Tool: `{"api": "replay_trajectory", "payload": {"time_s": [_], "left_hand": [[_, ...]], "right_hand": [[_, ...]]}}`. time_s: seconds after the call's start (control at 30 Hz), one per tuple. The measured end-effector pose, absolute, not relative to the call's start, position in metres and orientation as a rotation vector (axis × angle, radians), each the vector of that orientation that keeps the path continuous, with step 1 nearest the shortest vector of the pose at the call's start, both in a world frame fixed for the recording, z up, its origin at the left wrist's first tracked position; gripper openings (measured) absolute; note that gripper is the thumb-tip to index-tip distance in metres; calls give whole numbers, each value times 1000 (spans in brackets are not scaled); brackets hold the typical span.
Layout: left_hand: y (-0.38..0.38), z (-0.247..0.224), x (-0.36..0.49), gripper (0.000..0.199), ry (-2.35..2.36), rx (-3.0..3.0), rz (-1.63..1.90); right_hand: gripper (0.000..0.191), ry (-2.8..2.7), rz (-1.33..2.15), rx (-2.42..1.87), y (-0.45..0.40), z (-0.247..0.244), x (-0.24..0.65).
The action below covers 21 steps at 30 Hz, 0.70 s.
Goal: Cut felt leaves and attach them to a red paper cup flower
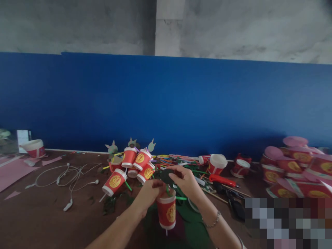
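Observation:
A red paper cup with a white rim and a yellow emblem is upright in front of me. A green straw sticks out of its side, and a white straw end shows under its base. My left hand is closed at the cup's upper left edge; its fingertips are partly hidden. Just above the opening, my right hand pinches a dark green paper disc between thumb and fingers. The disc is close to the left fingertips; whether they touch it I cannot tell.
Several red cups with grey animal-ear heads lie behind to the left. Colored straws, a red utility knife and black scissors lie behind and right. Pink-topped cups are piled far right; white earphones lie left.

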State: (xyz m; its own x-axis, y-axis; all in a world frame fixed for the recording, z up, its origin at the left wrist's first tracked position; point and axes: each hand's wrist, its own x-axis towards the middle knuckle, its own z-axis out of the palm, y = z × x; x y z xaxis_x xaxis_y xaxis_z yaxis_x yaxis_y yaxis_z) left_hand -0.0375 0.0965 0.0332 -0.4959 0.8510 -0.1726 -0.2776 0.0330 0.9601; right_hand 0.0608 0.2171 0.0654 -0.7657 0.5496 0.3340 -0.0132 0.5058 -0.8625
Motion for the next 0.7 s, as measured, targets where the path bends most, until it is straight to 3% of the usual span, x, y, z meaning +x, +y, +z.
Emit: {"api": "replay_trajectory", "payload": {"time_s": [0.7], "left_hand": [[98, 33, -37, 32, 1318, 579, 1584]], "right_hand": [[28, -2201, 1316, -427, 223, 53, 54]]}}
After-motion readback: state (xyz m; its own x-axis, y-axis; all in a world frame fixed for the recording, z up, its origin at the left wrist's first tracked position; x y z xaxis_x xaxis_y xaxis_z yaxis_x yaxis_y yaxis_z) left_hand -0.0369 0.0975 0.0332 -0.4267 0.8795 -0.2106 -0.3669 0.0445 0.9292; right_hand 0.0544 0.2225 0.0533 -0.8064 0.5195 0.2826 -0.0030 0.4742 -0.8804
